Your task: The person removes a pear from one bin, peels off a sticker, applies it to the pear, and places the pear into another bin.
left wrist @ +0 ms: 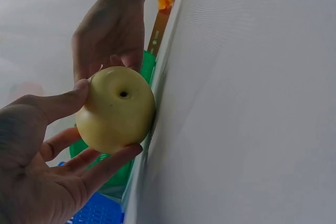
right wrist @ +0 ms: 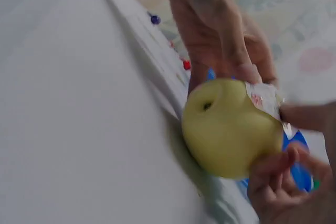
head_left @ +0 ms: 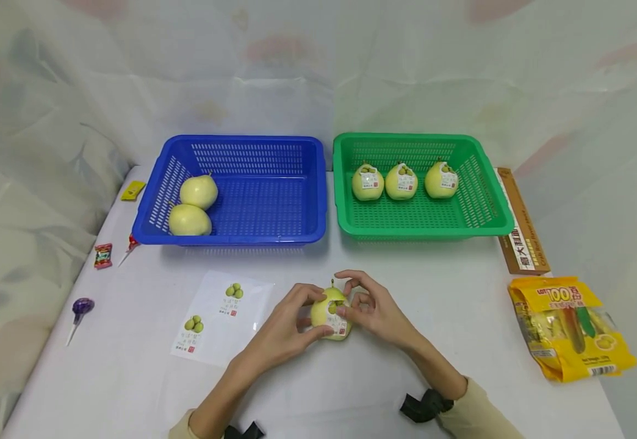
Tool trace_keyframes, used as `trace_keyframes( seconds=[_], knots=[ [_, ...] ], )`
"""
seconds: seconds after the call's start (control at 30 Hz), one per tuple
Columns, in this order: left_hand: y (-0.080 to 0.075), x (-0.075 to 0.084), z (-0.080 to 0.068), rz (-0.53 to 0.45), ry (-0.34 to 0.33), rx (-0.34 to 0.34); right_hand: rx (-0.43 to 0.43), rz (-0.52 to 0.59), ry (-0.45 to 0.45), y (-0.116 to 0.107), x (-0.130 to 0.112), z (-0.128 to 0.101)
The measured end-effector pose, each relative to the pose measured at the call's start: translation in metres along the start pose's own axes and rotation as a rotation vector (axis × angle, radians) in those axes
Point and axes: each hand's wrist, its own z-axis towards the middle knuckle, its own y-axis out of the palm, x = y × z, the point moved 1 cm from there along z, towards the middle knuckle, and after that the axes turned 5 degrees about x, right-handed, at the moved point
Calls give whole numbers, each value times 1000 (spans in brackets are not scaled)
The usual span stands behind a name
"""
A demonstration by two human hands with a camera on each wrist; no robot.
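A yellow-green pear [head_left: 332, 312] with a short stem sits on the white bench [head_left: 406, 378], near the front and in the middle, held between both hands. The left hand [head_left: 285, 332] has its fingers and thumb curled around the pear's left side. The right hand [head_left: 373, 308] pinches a white sticker [head_left: 339, 317] with red print against the pear's skin. Its underside is smooth, with a small dark dimple.

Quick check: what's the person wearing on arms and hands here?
Both hands are bare: left hand, right hand. No gloves, rings or watch visible. Cream long sleeves are pushed back toward the elbows. A black strap wraps the right forearm; another black strap shows on the left.
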Motion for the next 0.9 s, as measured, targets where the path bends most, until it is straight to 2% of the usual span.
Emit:
trace_keyframes(
  seconds=[0.1, 0.17, 0.27, 0.4, 0.53, 0.67, 0.73, 0.9],
  knots=[
    [0, -1, 0, -13, 10, -10, 55, 19, 111, 5, 0, 7],
    [0, -1, 0, -10, 5, -8, 70, 19, 135, 8, 1, 9],
    [0, -2, 0, -4, -13, 1, 67, -32, 74, 10, 2, 9],
    [1, -1, 0, -8, -19, -1, 60, -157, -27, 11, 3, 8],
    [3, 1, 0, 2, -27, 6, 112, -208, 16, 15, 3, 11],
    [3, 2, 1, 5, -37, 7, 181, -177, 94, 19, 3, 17],
    [2, 1, 1, 5, -46, -3, 184, -141, 124, 19, 4, 20],
    [-1, -4, 0, -65, -99, -35, 71, -3, 126, 11, 10, 15]
  ],
)
